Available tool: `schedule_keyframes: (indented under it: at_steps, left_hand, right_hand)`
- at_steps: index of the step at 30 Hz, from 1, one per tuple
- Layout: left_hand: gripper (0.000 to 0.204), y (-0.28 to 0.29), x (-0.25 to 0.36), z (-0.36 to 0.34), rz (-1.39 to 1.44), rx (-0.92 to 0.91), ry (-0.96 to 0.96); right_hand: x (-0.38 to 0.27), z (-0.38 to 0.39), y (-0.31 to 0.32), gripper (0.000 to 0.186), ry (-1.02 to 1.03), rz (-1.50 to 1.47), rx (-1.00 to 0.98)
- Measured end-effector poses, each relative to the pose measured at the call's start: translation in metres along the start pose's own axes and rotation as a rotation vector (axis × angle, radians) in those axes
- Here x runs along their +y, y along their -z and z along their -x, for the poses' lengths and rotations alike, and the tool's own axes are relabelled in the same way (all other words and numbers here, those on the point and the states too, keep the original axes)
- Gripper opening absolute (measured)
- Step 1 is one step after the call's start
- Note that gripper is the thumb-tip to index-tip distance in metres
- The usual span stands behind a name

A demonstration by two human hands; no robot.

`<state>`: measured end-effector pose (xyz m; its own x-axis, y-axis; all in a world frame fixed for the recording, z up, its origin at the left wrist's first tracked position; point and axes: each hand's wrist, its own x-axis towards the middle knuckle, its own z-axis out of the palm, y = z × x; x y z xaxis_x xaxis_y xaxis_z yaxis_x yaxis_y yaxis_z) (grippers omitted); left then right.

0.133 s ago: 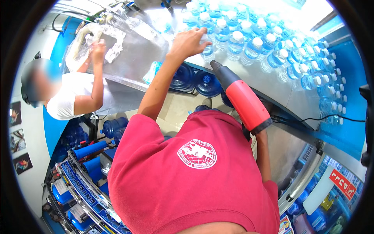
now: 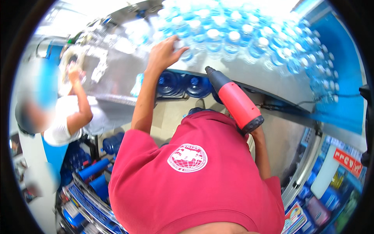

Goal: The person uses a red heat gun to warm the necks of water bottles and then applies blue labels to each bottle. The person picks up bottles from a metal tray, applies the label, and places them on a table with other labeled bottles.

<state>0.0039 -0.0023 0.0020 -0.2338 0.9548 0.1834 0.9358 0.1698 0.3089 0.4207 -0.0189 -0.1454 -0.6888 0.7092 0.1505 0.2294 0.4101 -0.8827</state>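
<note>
The left forearm (image 2: 143, 105) is stretched upward from left of centre, and its wrist (image 2: 153, 73) is held nearly in line with it. The left grip (image 2: 165, 55) is raised in the upper middle of the frame, back of the hand shown, with fingers bent and thumb (image 2: 180, 52) pointed rightward in a pinching shape. The right forearm (image 2: 263, 156) is angled upward, right of centre, and kept close to the torso (image 2: 202, 195). The right grip (image 2: 255, 132) is mostly hidden; its fingers cannot be made out.
</note>
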Motion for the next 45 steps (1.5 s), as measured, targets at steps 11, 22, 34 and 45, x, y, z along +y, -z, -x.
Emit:
schedule_keyframes:
  at_steps: [11,22,34,45]
  left_hand:
    - [0.027,0.014,0.124,0.001,0.637,-0.014,-0.279]
    - [0.038,-0.133,0.343,-0.081,0.454,-0.073,-0.852]
    - [0.045,-0.213,0.412,-0.138,0.192,0.018,-0.745]
    - [0.048,-0.105,0.359,-0.097,0.201,0.371,-0.81]
  right_hand:
    - [0.014,0.151,0.015,0.039,-0.595,0.506,0.495]
    - [-0.036,0.146,0.004,0.027,-0.815,0.191,1.168]
    - [-0.049,0.136,0.006,0.021,-0.753,0.019,1.179]
    - [-0.038,0.117,0.031,0.029,-0.68,-0.084,0.976]
